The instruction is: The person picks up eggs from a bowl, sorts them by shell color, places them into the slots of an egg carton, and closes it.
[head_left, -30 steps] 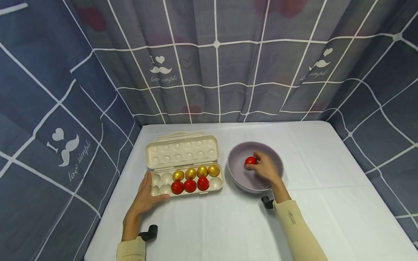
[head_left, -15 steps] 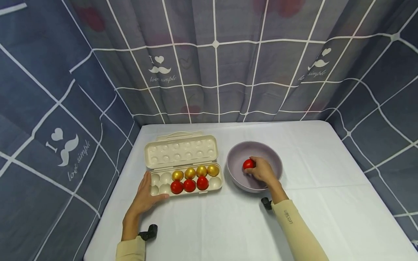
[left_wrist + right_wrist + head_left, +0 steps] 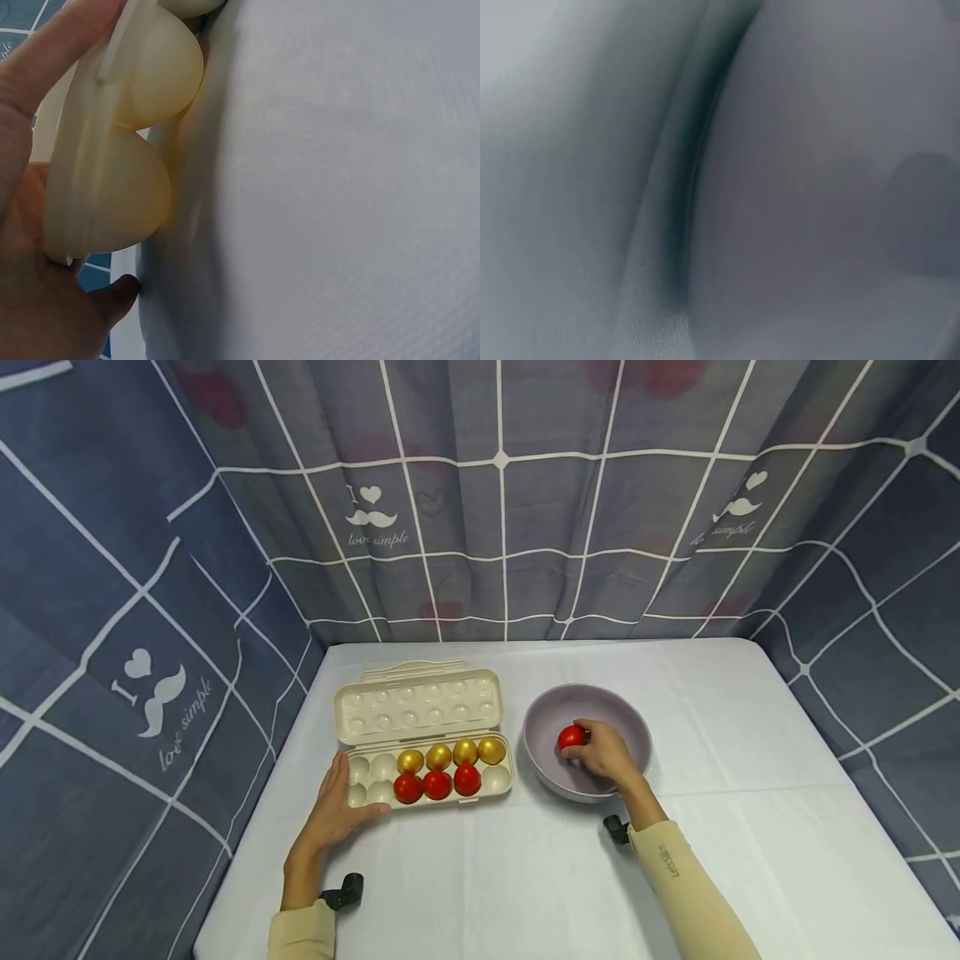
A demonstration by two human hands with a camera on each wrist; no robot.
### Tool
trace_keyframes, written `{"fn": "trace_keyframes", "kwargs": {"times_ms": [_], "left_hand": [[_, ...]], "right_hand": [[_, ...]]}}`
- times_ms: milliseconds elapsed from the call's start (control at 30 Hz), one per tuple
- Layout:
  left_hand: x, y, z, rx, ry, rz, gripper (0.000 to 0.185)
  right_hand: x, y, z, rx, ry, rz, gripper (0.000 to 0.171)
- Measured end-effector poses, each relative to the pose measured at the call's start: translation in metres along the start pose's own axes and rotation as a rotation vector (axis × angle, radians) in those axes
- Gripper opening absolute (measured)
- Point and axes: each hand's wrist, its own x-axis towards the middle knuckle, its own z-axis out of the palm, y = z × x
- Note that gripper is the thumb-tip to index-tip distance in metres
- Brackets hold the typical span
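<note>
Little has moved: your right hand [image 3: 609,753] still pinches the red egg [image 3: 570,737] inside the lilac bowl [image 3: 540,768]. Your left hand [image 3: 336,810] grips the egg carton [image 3: 423,752] at its end, steadying it.

Left wrist | left hand [image 3: 34,225] grips end of cream egg carton [image 3: 112,150], thumb along its rim | two rounded cup undersides visible | carton edge raised slightly off white tablecloth [image 3: 337,187], shadow beneath
</note>
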Motion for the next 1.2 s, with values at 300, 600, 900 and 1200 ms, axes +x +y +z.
{"fn": "trace_keyframes", "kwargs": {"times_ms": [300,600,900,1200], "left_hand": [[0.001,-0.002,0.0,0.007,0.007,-0.001,0.129],[0.002,-0.003,0.001,0.006,0.005,0.0,0.13],[0.002,-0.006,0.003,0.002,0.003,0.006,0.13],[0.002,-0.004,0.002,0.011,-0.003,-0.004,0.129]], "right_hand": [[-0.002,0.0,0.0,0.152,0.089,-0.025,0.062],[-0.004,-0.006,0.006,0.42,0.164,-0.183,0.058],[-0.024,-0.042,0.007,0.49,0.161,-0.282,0.057],[-0.024,-0.055,0.039,0.459,0.164,-0.405,0.057]]}}
